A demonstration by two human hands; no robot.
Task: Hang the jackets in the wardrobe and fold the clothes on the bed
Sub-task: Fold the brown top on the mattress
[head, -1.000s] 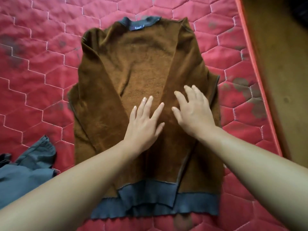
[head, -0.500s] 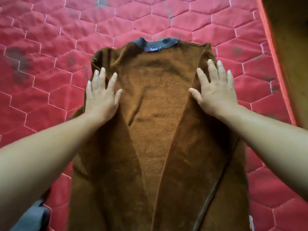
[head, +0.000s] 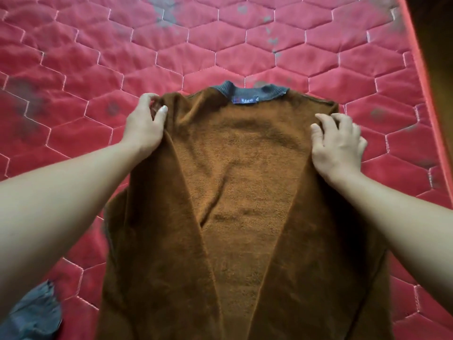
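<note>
A brown jacket (head: 245, 192) is gripped at both shoulders on a red mattress (head: 98, 69).

The left hand (head: 144, 128) is closed on the jacket's far left shoulder, the cloth pinched between thumb and curled fingers. The right hand (head: 338, 146) is curled on the far right shoulder, with the fingers bent into the fabric. The jacket is laid flat, inside out, with its fleecy lining turned up and both side panels folded inward, so that they meet in a V near the middle. A grey collar (head: 250, 90) with a blue label (head: 245, 100) is seen at the far edge. A grey garment (head: 31, 315) is seen at the near left corner, just beside the jacket.
</note>
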